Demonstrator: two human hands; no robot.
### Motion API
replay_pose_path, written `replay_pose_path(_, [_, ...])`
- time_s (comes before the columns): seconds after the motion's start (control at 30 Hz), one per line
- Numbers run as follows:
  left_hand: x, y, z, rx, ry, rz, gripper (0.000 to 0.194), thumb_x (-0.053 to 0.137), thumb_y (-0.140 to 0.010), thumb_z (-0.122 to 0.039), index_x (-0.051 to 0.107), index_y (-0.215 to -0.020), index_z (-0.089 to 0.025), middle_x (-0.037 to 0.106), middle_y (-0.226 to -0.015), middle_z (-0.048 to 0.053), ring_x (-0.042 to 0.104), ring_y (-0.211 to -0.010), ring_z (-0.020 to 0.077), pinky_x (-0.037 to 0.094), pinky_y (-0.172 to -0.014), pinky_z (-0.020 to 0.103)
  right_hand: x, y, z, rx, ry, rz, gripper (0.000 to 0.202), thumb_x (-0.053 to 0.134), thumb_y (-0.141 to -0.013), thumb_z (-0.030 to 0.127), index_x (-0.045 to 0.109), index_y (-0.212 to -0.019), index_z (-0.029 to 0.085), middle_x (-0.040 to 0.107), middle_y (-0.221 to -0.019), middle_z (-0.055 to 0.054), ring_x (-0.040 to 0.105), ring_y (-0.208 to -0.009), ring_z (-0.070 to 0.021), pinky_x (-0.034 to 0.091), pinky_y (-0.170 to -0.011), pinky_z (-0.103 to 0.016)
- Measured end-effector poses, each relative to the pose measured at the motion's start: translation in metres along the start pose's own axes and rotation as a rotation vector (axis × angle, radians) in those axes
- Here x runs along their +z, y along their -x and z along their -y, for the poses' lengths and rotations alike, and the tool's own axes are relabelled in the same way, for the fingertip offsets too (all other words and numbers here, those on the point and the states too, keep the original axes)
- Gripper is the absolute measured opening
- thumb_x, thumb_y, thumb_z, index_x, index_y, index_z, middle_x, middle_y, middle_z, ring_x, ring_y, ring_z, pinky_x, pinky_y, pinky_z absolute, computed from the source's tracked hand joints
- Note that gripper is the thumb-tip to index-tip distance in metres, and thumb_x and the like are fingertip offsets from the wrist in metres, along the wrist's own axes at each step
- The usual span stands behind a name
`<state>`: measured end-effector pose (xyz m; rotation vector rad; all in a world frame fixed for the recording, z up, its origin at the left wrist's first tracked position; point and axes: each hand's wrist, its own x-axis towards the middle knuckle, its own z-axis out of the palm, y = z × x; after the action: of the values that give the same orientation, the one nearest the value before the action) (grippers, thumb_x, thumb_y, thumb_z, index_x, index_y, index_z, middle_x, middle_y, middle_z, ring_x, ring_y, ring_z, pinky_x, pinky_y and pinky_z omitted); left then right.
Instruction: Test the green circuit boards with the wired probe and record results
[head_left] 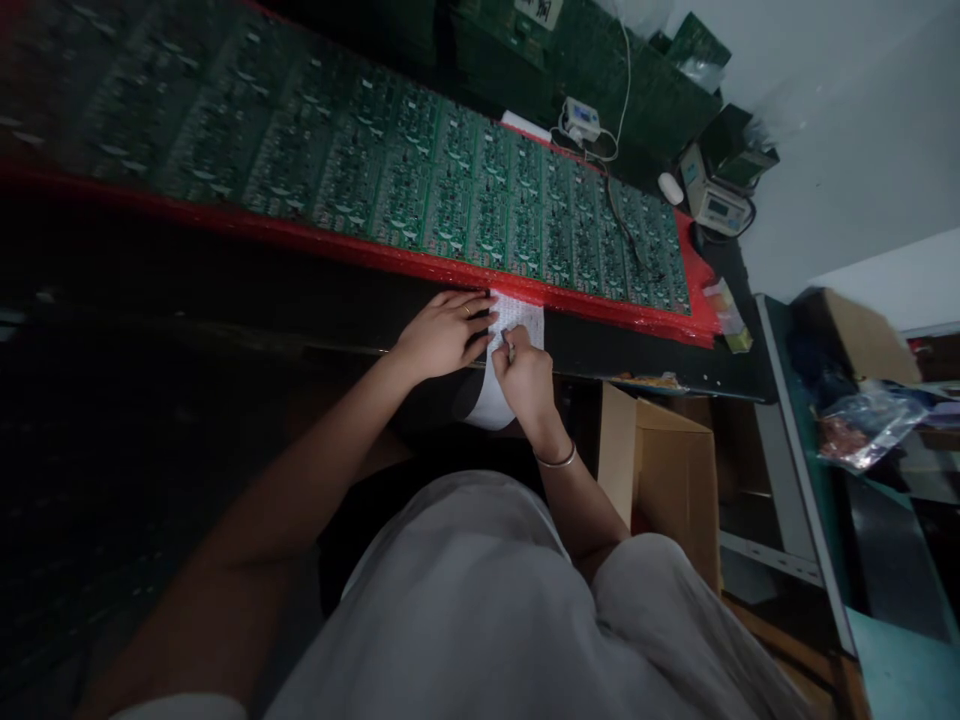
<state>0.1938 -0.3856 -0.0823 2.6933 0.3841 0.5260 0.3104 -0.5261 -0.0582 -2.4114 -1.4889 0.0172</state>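
Observation:
A white paper strip [517, 312] covered in small marks lies on the dark bench's front edge, its lower end curling down over the edge. My left hand [444, 335] rests with fingers spread, fingertips touching the strip's left side. On the strip, my right hand [525, 375] is closed around a thin pen [511, 350]; most of the pen is hidden by the fingers. Just beyond both hands, red bubble wrap [450, 270] sticks out under rows of green circuit boards [420, 190]. The strip's upper end meets the wrap's edge.
At the back right stand a small white device [581, 118] with a cable and a grey instrument [716, 200] with a display. A yellow-and-white small box [727, 315] sits near the bench's right end. Below the edge is an open cardboard box [675, 470].

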Motion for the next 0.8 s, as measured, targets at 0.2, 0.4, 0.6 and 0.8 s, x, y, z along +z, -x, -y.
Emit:
replay_pose_path(0.2, [0.000, 0.000, -0.001, -0.005, 0.047, -0.007, 0.042, 0.051, -0.103, -0.036, 0.070, -0.138, -0.023, 0.058, -0.156, 0.007, 0.051, -0.147, 0.0319, 0.040, -0.120, 0.055, -0.001, 0.007, 0.000, -0.021, -0.001, -0.019, 0.029, 0.035, -0.098, 0.025, 0.061, -0.109, 0.015, 0.071, -0.076, -0.008, 0.062, -0.061, -0.0189, 0.037, -0.060, -0.027])
replay_pose_path(0.4, [-0.001, -0.001, -0.001, -0.017, 0.059, -0.001, 0.041, 0.052, -0.102, -0.036, 0.070, -0.138, -0.024, 0.058, -0.156, 0.007, 0.051, -0.147, 0.0316, 0.040, -0.121, 0.055, -0.004, 0.017, 0.000, -0.032, 0.037, -0.010, 0.027, 0.037, -0.098, 0.023, 0.060, -0.109, 0.015, 0.071, -0.075, -0.008, 0.062, -0.060, -0.0184, 0.037, -0.060, -0.026])
replay_pose_path(0.6, [-0.001, -0.001, -0.002, -0.018, 0.049, -0.003, 0.041, 0.052, -0.102, -0.035, 0.070, -0.138, -0.024, 0.058, -0.156, 0.008, 0.051, -0.148, 0.0315, 0.040, -0.121, 0.055, -0.005, 0.026, 0.002, -0.036, 0.058, 0.006, 0.026, 0.036, -0.099, 0.022, 0.059, -0.107, 0.015, 0.072, -0.076, -0.008, 0.066, -0.063, -0.0195, 0.036, -0.059, -0.027])
replay_pose_path(0.8, [0.000, -0.001, -0.001, -0.015, 0.045, -0.008, 0.041, 0.051, -0.102, -0.035, 0.070, -0.137, -0.024, 0.059, -0.155, 0.008, 0.052, -0.147, 0.0322, 0.041, -0.120, 0.056, -0.004, 0.036, 0.002, -0.050, 0.060, -0.016, 0.024, 0.037, -0.096, 0.021, 0.059, -0.104, 0.016, 0.070, -0.073, -0.007, 0.062, -0.059, -0.0179, 0.033, -0.057, -0.026])
